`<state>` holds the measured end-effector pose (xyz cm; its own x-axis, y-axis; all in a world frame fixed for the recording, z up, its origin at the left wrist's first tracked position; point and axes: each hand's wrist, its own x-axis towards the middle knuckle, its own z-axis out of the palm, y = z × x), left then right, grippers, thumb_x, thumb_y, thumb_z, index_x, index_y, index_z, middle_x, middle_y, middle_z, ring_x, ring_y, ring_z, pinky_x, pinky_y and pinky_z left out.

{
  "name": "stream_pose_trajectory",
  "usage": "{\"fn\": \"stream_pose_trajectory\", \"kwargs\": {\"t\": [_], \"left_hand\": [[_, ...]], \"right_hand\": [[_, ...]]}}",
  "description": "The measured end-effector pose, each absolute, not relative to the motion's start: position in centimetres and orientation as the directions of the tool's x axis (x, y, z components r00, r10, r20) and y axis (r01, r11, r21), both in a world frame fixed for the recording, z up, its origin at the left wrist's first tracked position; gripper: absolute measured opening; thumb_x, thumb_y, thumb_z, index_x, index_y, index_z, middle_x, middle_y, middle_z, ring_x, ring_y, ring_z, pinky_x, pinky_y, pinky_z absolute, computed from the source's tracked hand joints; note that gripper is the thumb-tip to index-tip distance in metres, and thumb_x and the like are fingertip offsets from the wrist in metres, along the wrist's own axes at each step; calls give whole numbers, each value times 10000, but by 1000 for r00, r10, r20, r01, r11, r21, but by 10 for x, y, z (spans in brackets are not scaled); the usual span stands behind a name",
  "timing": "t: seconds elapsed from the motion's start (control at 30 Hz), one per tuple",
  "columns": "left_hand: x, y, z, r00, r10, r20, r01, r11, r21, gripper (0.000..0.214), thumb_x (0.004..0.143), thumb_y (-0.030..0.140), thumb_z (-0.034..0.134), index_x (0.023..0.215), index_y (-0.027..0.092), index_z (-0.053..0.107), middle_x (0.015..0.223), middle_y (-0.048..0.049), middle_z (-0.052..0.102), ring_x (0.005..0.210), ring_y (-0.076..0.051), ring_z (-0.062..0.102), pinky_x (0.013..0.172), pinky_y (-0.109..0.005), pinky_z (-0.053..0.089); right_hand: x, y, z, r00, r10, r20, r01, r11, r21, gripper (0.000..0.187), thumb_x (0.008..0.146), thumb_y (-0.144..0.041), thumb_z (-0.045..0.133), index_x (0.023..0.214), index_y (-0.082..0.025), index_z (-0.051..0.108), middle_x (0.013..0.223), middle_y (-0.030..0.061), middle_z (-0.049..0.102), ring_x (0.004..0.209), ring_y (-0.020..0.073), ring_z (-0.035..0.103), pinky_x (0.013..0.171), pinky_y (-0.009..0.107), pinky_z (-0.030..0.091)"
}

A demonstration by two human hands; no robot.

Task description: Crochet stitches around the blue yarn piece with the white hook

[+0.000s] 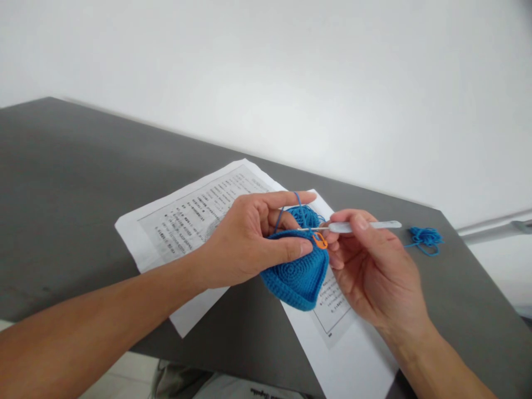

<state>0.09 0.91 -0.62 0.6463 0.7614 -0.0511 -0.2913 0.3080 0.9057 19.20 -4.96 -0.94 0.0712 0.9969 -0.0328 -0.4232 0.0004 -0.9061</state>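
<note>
My left hand (257,233) pinches the upper edge of a blue crocheted piece (295,277), which is cupped with a round spiral of stitches. Blue yarn loops over its outstretched index finger. In my right hand (374,260) is a crochet hook (366,225) with a pale grey handle, held between thumb and fingers. The hook's thin metal shaft points left and meets the top edge of the piece; its tip is hidden near my left fingers. An orange stitch marker (320,240) hangs from that edge. Behind the hands lies a bundle of blue yarn (306,215).
Two printed sheets lie under the hands on the dark grey table (83,166): a left sheet (166,216) and a right sheet (344,354). A small tangle of blue yarn (427,237) rests at the right. A white wall (266,83) stands behind the table.
</note>
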Motion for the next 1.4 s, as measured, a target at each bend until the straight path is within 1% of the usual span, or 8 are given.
{"fn": "stream_pose_trajectory", "kwargs": {"t": [0.27,0.57,0.67,0.8,1.0,1.13,1.23,1.4], "left_hand": [[1,7,-2,634,769,-80,-239,293,926,918,705,87,945,1554,104,597,802,-4,791,725,-128,695,651,-205,530],[3,7,-1,657,750,-79,-221,291,931,947,707,62,921,1584,95,564,787,14,773,696,-111,662,643,-205,509],[3,7,-1,661,747,-73,-218,284,934,948,713,61,915,1591,101,562,784,12,773,685,-112,654,623,-206,494],[2,7,-2,656,750,-84,-205,285,936,979,707,84,933,1606,100,547,813,-17,795,721,-141,692,663,-233,523],[2,7,-1,663,743,-95,-198,296,935,996,687,46,919,1611,128,554,808,-13,794,711,-139,680,645,-226,515],[2,7,-2,655,750,-92,-195,285,939,981,675,32,909,1593,132,579,764,7,771,670,-133,650,615,-226,497],[2,6,-3,654,752,-76,-190,262,946,959,698,54,908,1595,133,577,784,0,778,699,-140,669,638,-232,512],[2,5,-3,633,771,-70,-163,221,961,935,732,103,909,1599,104,559,794,-3,776,710,-133,679,652,-223,518]], "right_hand": [[199,-49,-9,126,991,52,-297,88,-951,210,790,-389,970,872,-243,844,707,8,744,562,108,595,492,206,516],[208,-52,-4,118,985,128,-199,150,-968,181,851,-397,913,868,-231,841,721,33,714,569,136,602,509,267,500],[211,-52,-1,127,975,183,-161,203,-966,172,854,-387,910,860,-229,843,714,31,714,567,140,599,503,271,478],[213,-52,2,131,955,264,-89,277,-957,149,869,-386,900,869,-247,843,712,36,731,560,162,601,500,299,463],[216,-54,1,148,923,356,-29,364,-931,119,885,-372,890,905,-261,855,810,51,761,568,174,616,519,344,458],[217,-56,-2,147,884,443,41,442,-896,84,919,-349,858,930,-266,862,831,77,743,610,210,619,554,392,465],[218,-58,-5,122,845,520,103,510,-854,70,953,-330,822,971,-278,865,792,76,724,650,239,635,592,423,492],[221,-59,-10,111,789,605,196,579,-791,77,962,-298,812,1009,-297,873,818,75,735,692,259,679,634,465,544]]}}
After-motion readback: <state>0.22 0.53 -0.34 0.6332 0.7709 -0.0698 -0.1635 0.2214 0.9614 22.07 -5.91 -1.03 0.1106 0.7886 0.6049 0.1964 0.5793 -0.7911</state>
